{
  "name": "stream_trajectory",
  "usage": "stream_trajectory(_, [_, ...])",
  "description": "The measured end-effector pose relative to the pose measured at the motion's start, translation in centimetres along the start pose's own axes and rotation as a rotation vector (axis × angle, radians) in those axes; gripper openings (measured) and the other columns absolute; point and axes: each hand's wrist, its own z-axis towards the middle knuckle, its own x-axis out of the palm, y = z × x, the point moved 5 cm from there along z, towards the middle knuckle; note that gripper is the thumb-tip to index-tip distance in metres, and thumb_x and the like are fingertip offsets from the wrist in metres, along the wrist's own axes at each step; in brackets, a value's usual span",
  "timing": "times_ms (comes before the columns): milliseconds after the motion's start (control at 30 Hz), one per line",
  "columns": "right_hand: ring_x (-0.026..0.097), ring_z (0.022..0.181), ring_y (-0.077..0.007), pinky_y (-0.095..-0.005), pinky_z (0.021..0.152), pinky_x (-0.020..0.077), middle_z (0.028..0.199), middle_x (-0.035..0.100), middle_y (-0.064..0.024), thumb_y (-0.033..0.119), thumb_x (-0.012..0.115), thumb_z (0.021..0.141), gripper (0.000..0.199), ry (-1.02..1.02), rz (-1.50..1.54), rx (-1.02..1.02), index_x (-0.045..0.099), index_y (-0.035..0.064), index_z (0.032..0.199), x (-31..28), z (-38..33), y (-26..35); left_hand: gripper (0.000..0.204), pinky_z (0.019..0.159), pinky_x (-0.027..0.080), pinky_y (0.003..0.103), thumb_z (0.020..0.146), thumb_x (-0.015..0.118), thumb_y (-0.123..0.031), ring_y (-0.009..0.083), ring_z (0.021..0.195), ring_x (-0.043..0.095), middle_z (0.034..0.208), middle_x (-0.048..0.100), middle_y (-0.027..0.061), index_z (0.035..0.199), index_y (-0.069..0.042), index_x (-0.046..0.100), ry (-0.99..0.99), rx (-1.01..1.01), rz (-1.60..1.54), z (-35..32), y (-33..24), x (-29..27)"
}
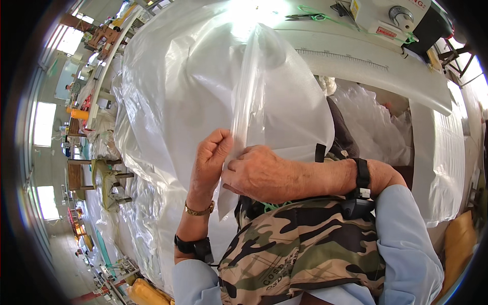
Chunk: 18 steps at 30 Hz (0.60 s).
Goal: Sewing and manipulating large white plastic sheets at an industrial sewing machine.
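A large sheet of white translucent plastic (203, 96) hangs over the table edge and down across my lap. Its folded edge strip (247, 96) runs from the bright light at the top down to my hands. My left hand (212, 152) is closed, with thumb and fingers pinching the left side of that strip. Just to the right and slightly lower, my right hand (258, 174) has its fingers curled round the same sheet; its fingertips are partly hidden. A loose tail of the sheet hangs below my hands.
At the top right stands a white sewing machine (391, 20) on a table (356, 53) with a printed ruler scale. Scissors (305, 17) with green handles lie beside it. Crumpled clear plastic (373, 122) fills the space at right. A stool (104, 185) stands at left.
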Motion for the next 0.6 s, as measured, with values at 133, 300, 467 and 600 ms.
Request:
stream_trajectory(133, [0.063, 0.072, -0.0274, -0.0383, 0.071, 0.0515, 0.072, 0.058, -0.0064, 0.022, 0.064, 0.085, 0.02, -0.014, -0.126, -0.09, 0.056, 0.0042, 0.079, 0.2, 0.1, 0.4, 0.015, 0.06, 0.036, 0.018, 0.098, 0.059, -0.016, 0.001, 0.068, 0.043, 0.073, 0.055, -0.0072, 0.09, -0.003, 0.062, -0.096, -0.035, -0.001, 0.9, -0.8, 0.4])
stream_trajectory(300, [0.061, 0.088, -0.0286, -0.0386, 0.081, 0.0499, 0.092, 0.062, -0.0102, 0.013, 0.067, 0.084, 0.02, -0.361, 0.005, -0.102, 0.06, 0.0007, 0.098, -2.4, -0.6, -1.9, 0.011, 0.06, 0.035, 0.017, 0.095, 0.063, -0.013, -0.0006, 0.067, 0.044, 0.075, 0.057, -0.0091, 0.09, -0.003, 0.063, -0.114, -0.024, 0.086, 1.6, -1.0, -2.5])
stream_trajectory(467, [0.049, 0.117, -0.0382, -0.0447, 0.101, 0.0361, 0.131, 0.051, -0.0214, 0.01, 0.07, 0.083, 0.061, -1.058, 0.227, 0.387, 0.042, 0.0, 0.135, -1.3, -0.1, -9.4, 0.008, 0.059, 0.035, 0.015, 0.094, 0.064, -0.009, -0.0016, 0.067, 0.046, 0.073, 0.057, -0.0076, 0.091, -0.002, 0.064, -0.161, 0.093, 0.262, 1.9, -6.4, -4.4])
stream_trajectory(600, [0.055, 0.113, -0.0375, -0.0425, 0.096, 0.044, 0.132, 0.051, -0.0215, 0.009, 0.066, 0.081, 0.053, -0.284, 0.395, 0.242, 0.047, -0.0022, 0.13, 5.0, 6.5, -8.3, 0.005, 0.057, 0.036, 0.015, 0.092, 0.065, -0.004, -0.0017, 0.065, 0.047, 0.074, 0.058, -0.0062, 0.091, 0.0, 0.063, -0.068, 0.138, 0.339, 2.3, -8.9, -3.3])
